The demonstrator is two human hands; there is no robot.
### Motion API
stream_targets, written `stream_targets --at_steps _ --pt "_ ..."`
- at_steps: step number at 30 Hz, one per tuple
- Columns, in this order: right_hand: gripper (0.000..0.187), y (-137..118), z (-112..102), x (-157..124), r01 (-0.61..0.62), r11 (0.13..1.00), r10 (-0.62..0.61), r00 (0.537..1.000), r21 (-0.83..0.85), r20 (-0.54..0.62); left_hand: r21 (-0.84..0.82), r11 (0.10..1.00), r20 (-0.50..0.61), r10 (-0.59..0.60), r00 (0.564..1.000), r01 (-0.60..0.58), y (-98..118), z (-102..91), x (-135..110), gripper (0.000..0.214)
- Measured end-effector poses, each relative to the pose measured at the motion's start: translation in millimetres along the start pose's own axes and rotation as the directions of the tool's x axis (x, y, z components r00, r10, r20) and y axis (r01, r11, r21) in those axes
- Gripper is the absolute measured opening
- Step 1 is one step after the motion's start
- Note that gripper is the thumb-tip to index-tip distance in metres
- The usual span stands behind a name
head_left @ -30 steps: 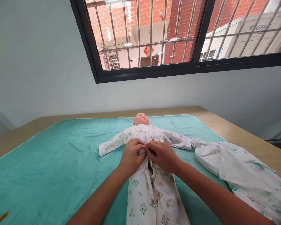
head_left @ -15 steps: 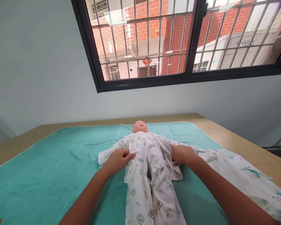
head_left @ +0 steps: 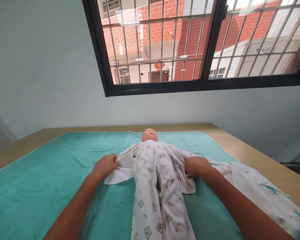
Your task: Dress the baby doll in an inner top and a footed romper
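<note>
A baby doll [head_left: 149, 135] lies on its back with its head at the far end. A white baby shirt [head_left: 122, 175] is spread beneath and beside its body. Patterned baby pants [head_left: 150, 186] with bear prints lie along its front, legs towards me. My left hand [head_left: 105, 166] is closed on the left edge of the shirt and holds that side out flat from the doll. My right hand [head_left: 197, 166] is closed by the shirt's right side, its fingertips partly hidden in the folds. The doll's limbs are covered by cloth.
A green cloth [head_left: 65, 186] covers most of the wooden table [head_left: 260, 156]. To the right lies a white printed cloth [head_left: 260, 186]. Behind the table stands a wall with a barred, dark-framed window [head_left: 155, 88].
My left hand has moved left from the doll's middle, drawing the shirt's left front outwards from the pants. My right hand has stayed nearly in place.
</note>
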State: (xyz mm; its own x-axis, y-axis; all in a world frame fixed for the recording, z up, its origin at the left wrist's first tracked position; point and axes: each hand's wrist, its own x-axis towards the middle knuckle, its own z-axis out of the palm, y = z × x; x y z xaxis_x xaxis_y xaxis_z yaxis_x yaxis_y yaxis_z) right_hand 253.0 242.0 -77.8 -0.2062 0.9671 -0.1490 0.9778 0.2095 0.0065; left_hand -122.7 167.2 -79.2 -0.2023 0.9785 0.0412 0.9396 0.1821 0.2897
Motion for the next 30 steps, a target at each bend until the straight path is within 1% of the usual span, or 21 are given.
stream_targets --at_steps 2,3,5,7,8,9,10,11,12,13,14,15,16,17,18,19,21,23,24,27,30 --pt "0.025 2 0 1 0.033 0.998 -0.032 0.999 -0.044 0.035 0.059 0.997 -0.096 -0.035 0.995 0.040 1 6.8 -2 0.015" --pt "0.025 3 -1 1 0.041 0.998 -0.038 0.998 -0.054 0.059 0.068 0.997 -0.137 -0.024 0.990 0.034 6 9.9 -3 0.018" --pt "0.022 7 -5 0 0.057 0.997 -0.051 0.994 -0.058 0.099 0.129 0.991 -0.247 0.050 0.968 -0.018 21 14.5 -6 0.025" --pt "0.020 7 -13 -5 0.070 0.994 -0.060 0.991 -0.083 0.116 0.183 0.976 -0.356 0.181 0.917 -0.122 38 18.8 -8 0.034" --pt "0.019 4 -19 -10 0.072 0.992 -0.062 0.994 -0.104 0.094 0.190 0.963 -0.388 0.253 0.886 -0.191 45 22.0 -8 0.037" --pt "0.019 -2 -25 -17 0.084 0.989 -0.080 0.996 -0.118 0.039 0.179 0.949 -0.406 0.310 0.860 -0.259 51 26.3 -9 0.040" --pt "0.019 -11 -31 -24 0.113 0.988 -0.119 0.992 -0.109 -0.048 0.161 0.936 -0.415 0.351 0.839 -0.312 54 31.7 -8 0.041" --pt "0.021 -24 -37 -31 0.169 0.983 -0.178 0.972 -0.073 -0.152 0.144 0.927 -0.420 0.375 0.826 -0.347 55 38.1 -7 0.042" --pt "0.023 -39 -42 -38 0.269 0.963 -0.263 0.927 -0.014 -0.268 0.133 0.922 -0.422 0.384 0.821 -0.363 55 44.8 -6 0.042" --pt "0.027 -56 -46 -42 0.396 0.917 -0.350 0.861 0.054 -0.369 0.127 0.924 -0.426 0.379 0.821 -0.361 52 51.4 -4 0.041" --pt "0.031 -74 -48 -43 0.516 0.850 -0.427 0.793 0.106 -0.436 0.124 0.929 -0.434 0.366 0.824 -0.348 49 57.1 -3 0.040" --pt "0.035 -93 -48 -42 0.605 0.786 -0.485 0.732 0.129 -0.479 0.122 0.937 -0.444 0.347 0.826 -0.328 46 61.5 -1 0.040" --pt "0.037 -111 -48 -36 0.663 0.738 -0.526 0.683 0.126 -0.507 0.121 0.944 -0.455 0.329 0.828 -0.308 42 64.4 1 0.039" --pt "0.039 -128 -47 -28 0.689 0.717 -0.557 0.656 0.104 -0.510 0.118 0.950 -0.465 0.309 0.829 -0.288 39 65.8 2 0.039" --pt "0.040 -144 -46 -17 0.688 0.722 -0.573 0.652 0.069 -0.497 0.113 0.957 -0.475 0.287 0.832 -0.266 36 66.0 3 0.039" --pt "0.038 -158 -45 -5 0.665 0.746 -0.583 0.672 0.024 -0.457 0.107 0.963 -0.482 0.267 0.834 -0.247 34 65.5 4 0.038" --pt "0.032 -182 -45 21 0.589 0.803 -0.583 0.747 -0.088 -0.318 0.093 0.973 -0.493 0.231 0.839 -0.213 32 63.9 5 0.038" --pt "0.027 -200 -49 44 0.554 0.816 -0.577 0.797 -0.166 -0.175 0.071 0.980 -0.502 0.196 0.842 -0.185 31 63.2 7 0.039" --pt "0.023 -207 -51 53 0.559 0.809 -0.581 0.806 -0.181 -0.113 0.059 0.983 -0.504 0.180 0.845 -0.175 31 63.2 8 0.040" --pt "0.015 -224 -60 73 0.600 0.782 -0.602 0.797 -0.168 0.045 0.030 0.989 -0.483 0.141 0.864 -0.144 29 63.7 11 0.044" --pt "0.021 -229 -66 90 0.621 0.775 -0.602 0.782 -0.116 0.162 0.034 0.994 -0.448 0.111 0.887 -0.107 27 63.4 13 0.046"
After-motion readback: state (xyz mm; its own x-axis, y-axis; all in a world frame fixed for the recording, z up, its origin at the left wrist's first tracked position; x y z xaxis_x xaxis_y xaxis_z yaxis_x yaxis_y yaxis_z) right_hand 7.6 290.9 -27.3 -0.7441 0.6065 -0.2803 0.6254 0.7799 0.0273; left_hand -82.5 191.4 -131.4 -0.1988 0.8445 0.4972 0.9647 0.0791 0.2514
